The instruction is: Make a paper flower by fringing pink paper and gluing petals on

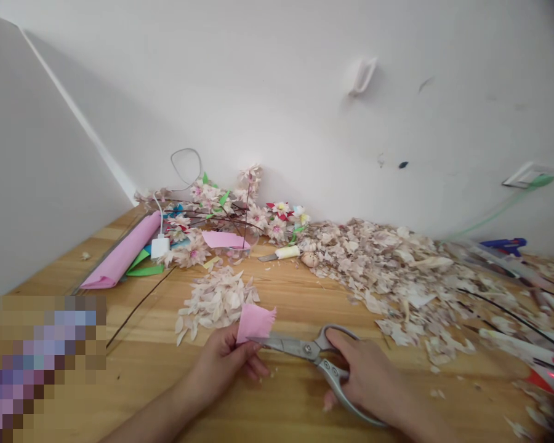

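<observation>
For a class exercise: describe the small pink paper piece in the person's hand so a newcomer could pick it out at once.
On the wooden table, find the pale heap of paper scraps along the wall. Nearer you, the left hand pinches a small pink paper piece with a jagged edge, beside the scissors. Unlike the pink roll by the flowers, it alone is held in a hand.

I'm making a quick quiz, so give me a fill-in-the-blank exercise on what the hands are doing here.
The left hand holds a piece of ____ paper.
The right hand grips the ____ of the scissors.
Cut petals lie heaped on a ____ tabletop.

Missing words: pink, handles, wooden.
</observation>
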A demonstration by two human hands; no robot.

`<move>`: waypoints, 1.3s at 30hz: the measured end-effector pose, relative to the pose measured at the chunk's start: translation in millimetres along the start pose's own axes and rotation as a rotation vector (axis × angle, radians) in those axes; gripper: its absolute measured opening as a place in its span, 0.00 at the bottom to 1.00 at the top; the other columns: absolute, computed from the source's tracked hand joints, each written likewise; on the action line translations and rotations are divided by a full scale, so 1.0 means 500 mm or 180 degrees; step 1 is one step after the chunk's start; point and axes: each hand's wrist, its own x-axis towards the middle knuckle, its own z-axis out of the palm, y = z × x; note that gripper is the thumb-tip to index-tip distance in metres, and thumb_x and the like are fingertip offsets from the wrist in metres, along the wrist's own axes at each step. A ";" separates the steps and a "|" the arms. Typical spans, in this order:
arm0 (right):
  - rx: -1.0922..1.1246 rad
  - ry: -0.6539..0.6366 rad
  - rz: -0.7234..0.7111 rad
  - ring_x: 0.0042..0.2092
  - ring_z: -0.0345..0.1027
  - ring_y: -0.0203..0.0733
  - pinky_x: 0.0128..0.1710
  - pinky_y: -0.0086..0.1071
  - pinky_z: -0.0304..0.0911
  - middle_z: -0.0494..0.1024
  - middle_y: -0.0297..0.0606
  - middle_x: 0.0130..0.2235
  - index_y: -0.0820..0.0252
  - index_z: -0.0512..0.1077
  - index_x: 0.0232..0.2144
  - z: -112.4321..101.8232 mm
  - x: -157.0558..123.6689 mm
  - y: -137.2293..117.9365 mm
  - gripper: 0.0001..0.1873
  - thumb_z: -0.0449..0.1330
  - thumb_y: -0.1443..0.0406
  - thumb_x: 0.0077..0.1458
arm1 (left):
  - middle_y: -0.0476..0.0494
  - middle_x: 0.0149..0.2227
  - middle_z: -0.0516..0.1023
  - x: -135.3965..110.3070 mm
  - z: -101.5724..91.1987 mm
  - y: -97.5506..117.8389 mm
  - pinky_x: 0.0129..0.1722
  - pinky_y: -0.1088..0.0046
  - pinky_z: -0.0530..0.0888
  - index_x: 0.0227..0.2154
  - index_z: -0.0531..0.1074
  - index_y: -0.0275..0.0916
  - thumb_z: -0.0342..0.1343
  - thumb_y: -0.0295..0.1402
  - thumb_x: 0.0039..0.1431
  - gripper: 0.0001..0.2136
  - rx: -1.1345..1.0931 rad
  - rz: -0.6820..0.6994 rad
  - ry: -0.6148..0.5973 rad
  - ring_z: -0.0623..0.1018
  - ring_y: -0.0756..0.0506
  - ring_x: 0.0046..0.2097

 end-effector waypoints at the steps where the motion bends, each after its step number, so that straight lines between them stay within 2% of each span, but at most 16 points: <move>1: 0.0013 0.0002 0.0005 0.32 0.69 0.46 0.28 0.30 0.55 0.76 0.34 0.32 0.54 0.63 0.30 -0.001 0.000 0.000 0.23 0.65 0.51 0.35 | 0.50 0.17 0.79 -0.001 0.001 0.000 0.20 0.76 0.71 0.23 0.70 0.37 0.59 0.40 0.43 0.11 0.0003 -0.0004 0.0000 0.76 0.49 0.19; 22: 0.0022 -0.0041 0.0073 0.31 0.67 0.44 0.27 0.28 0.54 0.75 0.33 0.31 0.54 0.63 0.27 -0.009 -0.001 -0.001 0.20 0.65 0.53 0.36 | 0.47 0.17 0.78 -0.007 0.005 0.012 0.22 0.74 0.71 0.25 0.74 0.35 0.61 0.44 0.40 0.16 0.0023 -0.0128 -0.0067 0.77 0.47 0.20; 29: -0.0162 -0.0008 -0.0068 0.33 0.68 0.46 0.28 0.29 0.53 0.75 0.34 0.32 0.55 0.62 0.29 -0.006 0.000 0.004 0.23 0.65 0.51 0.35 | 0.49 0.17 0.78 -0.005 0.003 0.006 0.22 0.74 0.71 0.23 0.72 0.36 0.61 0.43 0.41 0.13 -0.0008 -0.0062 -0.0043 0.76 0.48 0.20; 39: -0.0047 -0.0030 0.0008 0.34 0.69 0.46 0.30 0.31 0.57 0.76 0.34 0.34 0.54 0.63 0.32 0.001 0.000 -0.002 0.21 0.64 0.53 0.37 | 0.48 0.16 0.78 -0.003 0.003 0.005 0.21 0.73 0.70 0.22 0.70 0.37 0.61 0.43 0.40 0.13 0.0050 -0.0049 0.0092 0.76 0.47 0.19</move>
